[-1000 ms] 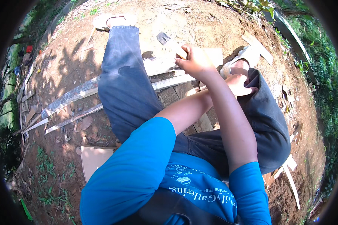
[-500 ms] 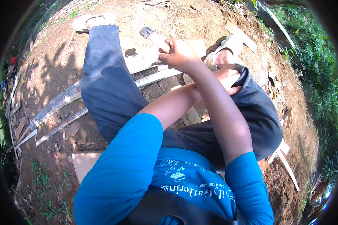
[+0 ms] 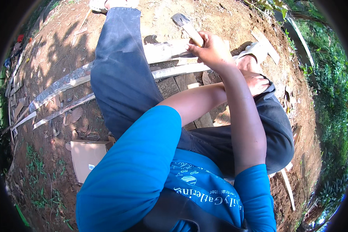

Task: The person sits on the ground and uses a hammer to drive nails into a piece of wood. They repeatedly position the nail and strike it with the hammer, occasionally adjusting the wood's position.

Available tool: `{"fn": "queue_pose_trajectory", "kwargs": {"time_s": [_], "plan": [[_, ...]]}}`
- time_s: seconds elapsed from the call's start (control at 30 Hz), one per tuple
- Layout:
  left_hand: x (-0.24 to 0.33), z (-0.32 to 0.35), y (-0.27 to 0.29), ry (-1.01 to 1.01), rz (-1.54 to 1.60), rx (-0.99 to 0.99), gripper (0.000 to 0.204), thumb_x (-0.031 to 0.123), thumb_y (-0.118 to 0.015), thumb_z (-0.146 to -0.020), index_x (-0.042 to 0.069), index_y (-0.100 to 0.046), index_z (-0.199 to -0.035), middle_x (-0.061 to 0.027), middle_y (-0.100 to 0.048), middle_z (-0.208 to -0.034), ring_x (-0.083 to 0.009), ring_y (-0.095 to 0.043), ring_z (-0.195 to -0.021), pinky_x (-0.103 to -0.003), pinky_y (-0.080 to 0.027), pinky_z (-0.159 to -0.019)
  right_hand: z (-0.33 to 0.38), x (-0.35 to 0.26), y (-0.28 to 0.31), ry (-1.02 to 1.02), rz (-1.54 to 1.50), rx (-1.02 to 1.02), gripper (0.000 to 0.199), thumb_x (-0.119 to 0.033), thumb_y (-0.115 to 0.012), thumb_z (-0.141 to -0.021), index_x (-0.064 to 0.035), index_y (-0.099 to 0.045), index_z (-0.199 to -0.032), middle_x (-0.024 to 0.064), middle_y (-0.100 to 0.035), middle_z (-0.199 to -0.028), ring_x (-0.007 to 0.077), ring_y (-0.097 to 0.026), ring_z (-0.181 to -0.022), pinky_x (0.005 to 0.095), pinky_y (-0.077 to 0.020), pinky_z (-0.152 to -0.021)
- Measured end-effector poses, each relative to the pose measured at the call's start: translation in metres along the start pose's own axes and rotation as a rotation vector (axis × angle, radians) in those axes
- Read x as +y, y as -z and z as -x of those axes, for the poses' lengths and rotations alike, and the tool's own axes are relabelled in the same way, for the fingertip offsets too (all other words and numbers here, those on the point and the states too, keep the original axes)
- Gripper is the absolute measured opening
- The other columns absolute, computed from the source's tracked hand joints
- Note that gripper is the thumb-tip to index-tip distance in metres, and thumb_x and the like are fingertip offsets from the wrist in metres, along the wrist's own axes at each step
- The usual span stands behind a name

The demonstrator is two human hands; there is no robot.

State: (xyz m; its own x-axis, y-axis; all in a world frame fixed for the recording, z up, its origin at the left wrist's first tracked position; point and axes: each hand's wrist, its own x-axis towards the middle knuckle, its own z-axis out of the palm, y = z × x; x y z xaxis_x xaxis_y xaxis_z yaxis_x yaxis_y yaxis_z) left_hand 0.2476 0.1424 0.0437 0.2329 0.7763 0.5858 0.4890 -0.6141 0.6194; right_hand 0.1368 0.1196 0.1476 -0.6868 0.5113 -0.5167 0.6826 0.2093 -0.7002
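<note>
Well left of the hands lies a long plank [image 3: 62, 89], then, nearer the body, a box [image 3: 87, 158]. The dark-headed tool [image 3: 191, 33] juts forward and left from the right hand [image 3: 214, 50], which is closed around it. Just right and nearer, the left hand [image 3: 255, 83] touches the trouser cuff [image 3: 268, 91]; whether it grips, I cannot tell.

Sunlit dirt ground [image 3: 220, 18] lies beside green foliage [image 3: 330, 104].
</note>
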Motion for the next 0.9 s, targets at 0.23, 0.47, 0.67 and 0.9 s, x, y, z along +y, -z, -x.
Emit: {"fn": "queue_pose_trajectory", "kwargs": {"time_s": [0.23,0.47,0.67,0.9], "plan": [[0.031,0.022,0.032,0.361,0.338,-0.275,0.039,0.014,-0.062,-0.077,-0.008,-0.06,-0.11,-0.0199,-0.063,-0.109,-0.0328,-0.06,-0.105,-0.038,-0.05,-0.092,0.004,-0.008,-0.001,-0.036,-0.104,0.048,0.025,-0.021,-0.076,-0.088,-0.005,-0.066,-0.104,0.0035,-0.068,-0.077,0.0079,-0.062,-0.056,0.0242,-0.0482,-0.05],[0.023,0.021,-0.028,0.125,-0.219,0.15,0.04,0.021,-0.05,-0.087,-0.004,-0.056,-0.119,-0.0187,-0.049,-0.137,-0.0343,-0.043,-0.127,-0.046,-0.039,-0.107,-0.006,0.006,-0.002,0.003,-0.112,0.021,0.02,-0.019,-0.075,-0.089,-0.0051,-0.064,-0.097,0.0004,-0.063,-0.072,0.0069,-0.056,-0.052,0.0239,-0.0447,-0.048],[0.006,0.026,-0.042,0.132,0.016,0.204,0.031,0.019,-0.056,-0.084,-0.004,-0.065,-0.104,-0.017,-0.057,-0.126,-0.0313,-0.051,-0.117,-0.04,-0.043,-0.104,-0.002,-0.003,-0.005,0.017,-0.134,0.003,0.019,-0.019,-0.075,-0.089,-0.0057,-0.062,-0.096,0.0001,-0.061,-0.07,0.0063,-0.054,-0.052,0.0232,-0.0432,-0.047],[0.019,0.03,-0.027,0.22,0.028,0.108,0.03,0.019,-0.052,-0.09,0.0,-0.062,-0.111,-0.0152,-0.057,-0.126,-0.0298,-0.053,-0.117,-0.042,-0.044,-0.102,-0.008,0.006,-0.006,-0.017,-0.322,0.044,0.018,-0.015,-0.075,-0.089,-0.0074,-0.061,-0.095,-0.0023,-0.058,-0.068,0.0053,-0.052,-0.052,0.0225,-0.0412,-0.047]]}}
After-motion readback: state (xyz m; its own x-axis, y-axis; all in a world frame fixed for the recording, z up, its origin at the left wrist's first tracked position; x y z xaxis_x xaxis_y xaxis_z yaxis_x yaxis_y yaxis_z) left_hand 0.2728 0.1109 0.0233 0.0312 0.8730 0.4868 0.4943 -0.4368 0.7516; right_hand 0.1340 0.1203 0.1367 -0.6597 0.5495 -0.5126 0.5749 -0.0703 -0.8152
